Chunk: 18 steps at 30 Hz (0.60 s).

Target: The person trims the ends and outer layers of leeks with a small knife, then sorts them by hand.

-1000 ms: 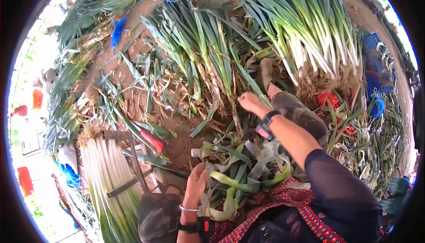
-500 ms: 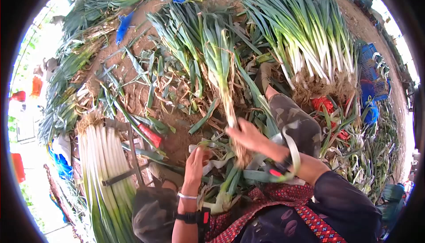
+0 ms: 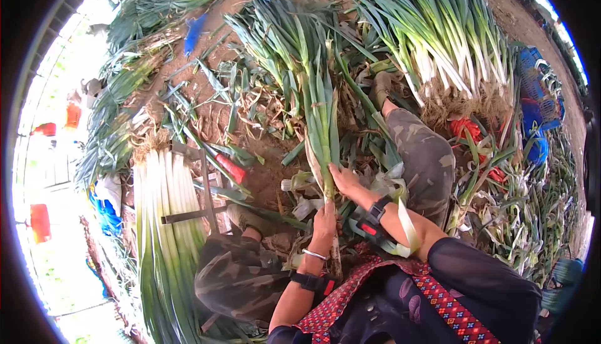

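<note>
A long green onion (image 3: 322, 115) lies in front of me, its leaves pointing away and its stalk toward my body. My left hand (image 3: 325, 220) is closed round the lower stalk, near my lap. Just above it, my right hand (image 3: 347, 179) has its fingers pressed against the stalk where white turns to green. A loose pale leaf strip (image 3: 408, 226) hangs over my right forearm. More untrimmed green onions (image 3: 269, 40) lie beyond the stalk.
Cleaned onions (image 3: 164, 209) rest on a metal frame (image 3: 207, 194) at the left. A bundle with roots (image 3: 454, 56) lies at the upper right, near a blue crate (image 3: 535, 81). Leaf scraps (image 3: 519, 194) cover the right side. A red object (image 3: 230, 167) lies left of centre.
My left hand has moved right and taken hold of the stalk. My right hand has shifted slightly right on it. The view has shifted a little.
</note>
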Motion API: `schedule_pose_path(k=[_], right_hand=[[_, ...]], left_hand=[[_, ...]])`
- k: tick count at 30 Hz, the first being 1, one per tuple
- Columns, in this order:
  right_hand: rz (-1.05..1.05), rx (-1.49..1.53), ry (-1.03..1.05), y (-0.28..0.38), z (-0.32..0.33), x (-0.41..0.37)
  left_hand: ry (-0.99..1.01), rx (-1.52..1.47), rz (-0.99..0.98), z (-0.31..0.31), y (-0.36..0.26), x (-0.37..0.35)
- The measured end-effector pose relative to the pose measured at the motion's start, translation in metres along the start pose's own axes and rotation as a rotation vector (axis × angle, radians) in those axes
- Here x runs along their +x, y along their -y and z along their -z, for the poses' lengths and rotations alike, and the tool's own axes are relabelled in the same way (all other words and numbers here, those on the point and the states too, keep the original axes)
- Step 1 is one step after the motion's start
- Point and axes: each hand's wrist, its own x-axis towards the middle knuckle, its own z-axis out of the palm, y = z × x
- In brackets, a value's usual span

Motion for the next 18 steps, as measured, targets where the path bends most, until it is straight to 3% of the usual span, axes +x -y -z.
schedule_pose_path(k=[3,4,6,9,10,11,12,13,16,18], right_hand=[[0.038,0.078,-0.079,-0.020,-0.025,0.016],[-0.067,0.311,-0.026,-0.020,-0.027,0.015],[-0.275,0.775,0.083,-0.011,-0.024,0.010],[-0.259,1.195,0.390,0.020,-0.009,-0.004],[-0.209,1.283,0.491,0.027,-0.008,-0.004],[-0.205,1.356,0.797,0.030,0.003,-0.003],[-0.232,1.414,0.843,0.046,0.011,-0.009],[-0.143,1.414,0.853,0.058,0.011,-0.007],[-0.052,1.473,0.879,0.090,0.003,-0.001],[-0.104,1.265,0.717,0.107,0.002,0.000]], left_hand=[[0.039,-0.161,0.104,0.006,-0.010,-0.007],[0.052,-0.213,0.141,0.009,-0.014,-0.012],[0.385,-0.586,0.217,0.022,-0.017,-0.012],[0.966,-1.051,0.180,0.032,-0.009,-0.009],[0.978,-1.118,0.212,0.029,-0.015,-0.016],[0.988,-1.188,0.242,0.026,-0.022,-0.025],[0.993,-1.263,0.272,0.023,-0.024,-0.030],[1.123,-1.294,0.238,0.021,-0.021,-0.028],[1.216,-1.215,0.158,0.029,-0.016,-0.020],[0.826,-0.762,0.144,0.053,-0.028,-0.016]])
